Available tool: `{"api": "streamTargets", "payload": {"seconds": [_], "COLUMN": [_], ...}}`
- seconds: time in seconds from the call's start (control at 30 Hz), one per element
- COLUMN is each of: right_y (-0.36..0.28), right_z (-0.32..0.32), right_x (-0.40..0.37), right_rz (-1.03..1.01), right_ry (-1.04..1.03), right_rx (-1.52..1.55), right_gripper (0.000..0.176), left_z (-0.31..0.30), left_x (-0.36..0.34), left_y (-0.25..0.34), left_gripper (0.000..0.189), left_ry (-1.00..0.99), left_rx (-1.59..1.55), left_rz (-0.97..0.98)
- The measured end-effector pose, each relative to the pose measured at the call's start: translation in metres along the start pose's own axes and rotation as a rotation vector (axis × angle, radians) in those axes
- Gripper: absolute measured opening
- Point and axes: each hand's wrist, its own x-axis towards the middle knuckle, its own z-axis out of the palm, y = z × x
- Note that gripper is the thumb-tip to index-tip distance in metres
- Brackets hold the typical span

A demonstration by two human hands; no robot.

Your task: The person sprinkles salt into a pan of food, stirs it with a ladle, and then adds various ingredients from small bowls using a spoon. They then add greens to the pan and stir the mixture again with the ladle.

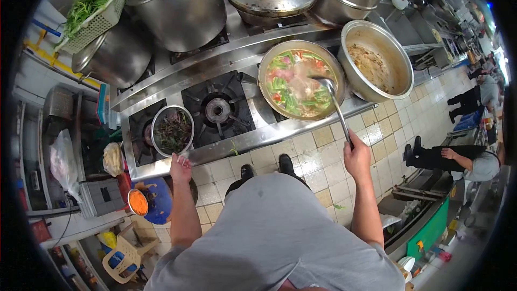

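My right hand [357, 155] is wrapped round the dark grip of a long metal ladle [340, 112]. The ladle's bowl end dips into a wide pan [260, 83] of broth with green vegetables and red pieces [295, 78], and steam hangs over it. My left hand [181, 168] holds nothing, its fingers loosely apart and slightly curled. Its fingertips are right by the near rim of a round metal bowl [153, 139]. Dark leafy greens [173, 129] fill this bowl, which stands over the left burner.
Between bowl and pan is a gas burner [218, 110]. A large pot with brown residue [398, 48] stands right of the pan. Lidded pots [177, 11] line the back, beside a basket of greens [116, 13]. Shredded orange food [138, 202] sits lower left. Other people [468, 159] are at right.
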Motion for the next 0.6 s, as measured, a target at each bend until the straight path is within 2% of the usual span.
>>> {"api": "streamTargets", "payload": {"seconds": [0.1, 0.33, 0.37, 0.5, 0.6], "right_y": [-0.014, 0.002, 0.005, 0.031, 0.03], "right_z": [0.022, 0.083, 0.084, 0.084, 0.083], "right_x": [0.05, 0.158, 0.165, 0.184, 0.19], "right_rz": [-0.174, -0.531, -0.555, -0.518, -0.474], "right_ry": [0.02, -0.056, -0.046, -0.016, -0.011], "right_rx": [-0.181, -0.464, -0.544, -0.525, -0.519], "right_gripper": [0.039, 0.041, 0.041, 0.042, 0.043], "left_z": [0.005, -0.022, -0.029, -0.063, -0.098], "left_x": [-0.01, -0.047, -0.055, -0.084, -0.091], "left_y": [-0.006, -0.014, -0.016, -0.031, -0.046], "left_gripper": [0.05, 0.051, 0.046, 0.041, 0.037], "left_ry": [0.02, 0.052, 0.081, 0.232, 0.265], "left_rx": [0.006, 0.05, 0.039, -0.012, -0.044], "left_rz": [0.04, 0.105, 0.127, 0.176, 0.192]}}
